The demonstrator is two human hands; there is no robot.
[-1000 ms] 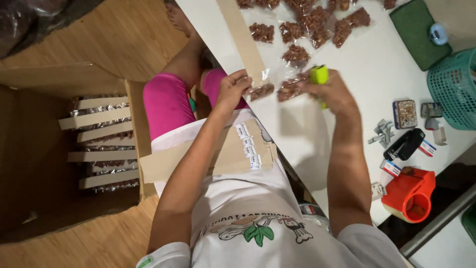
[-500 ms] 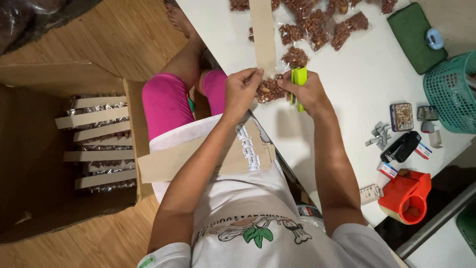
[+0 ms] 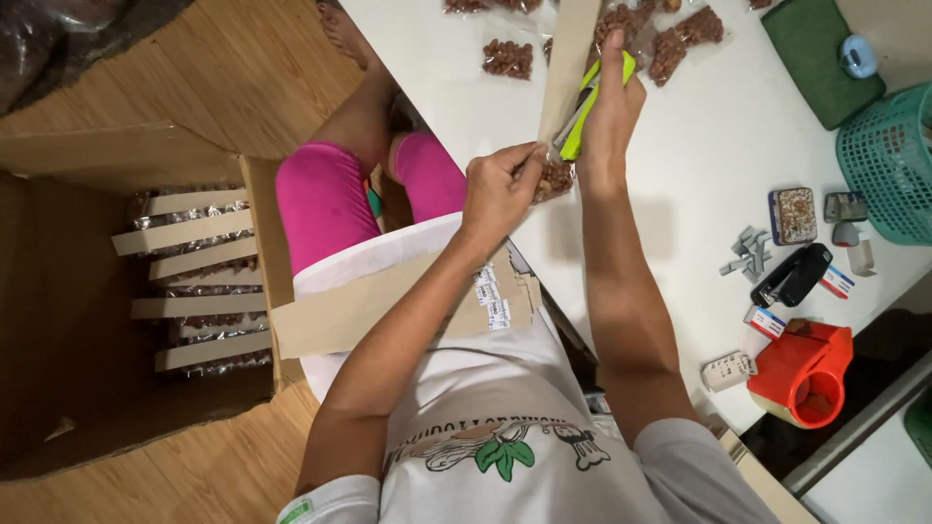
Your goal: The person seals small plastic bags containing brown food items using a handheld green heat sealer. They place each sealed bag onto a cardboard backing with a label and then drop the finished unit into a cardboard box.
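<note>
Down on the wooden floor the big open cardboard box sits against the person's pink-clad leg, rows of finished strips with bagged nuts stacked inside, and a loose flat cardboard piece lies across the lap. Up on the white tabletop, more nut packets scatter along the far edge, a teal basket sits at the right edge, and an orange tape dispenser sits near the front right corner beside a black stapler. Now the action: a long cardboard strip is held above the near edge of the tabletop, a small clear packet of nuts at its lower end. The left hand pinches packet and strip together, fingers curled tight. The right hand wraps closed around a green stapler, thumb up along its back, its mouth at the join. The risk, as I judge it: the left fingertips sit just beside the stapler's mouth and could get nipped. A slack pinch could let the packet slide, so the staple misses its top edge or punctures the bag and spills nuts. The strip could also tilt, leaving the packet crooked.
</note>
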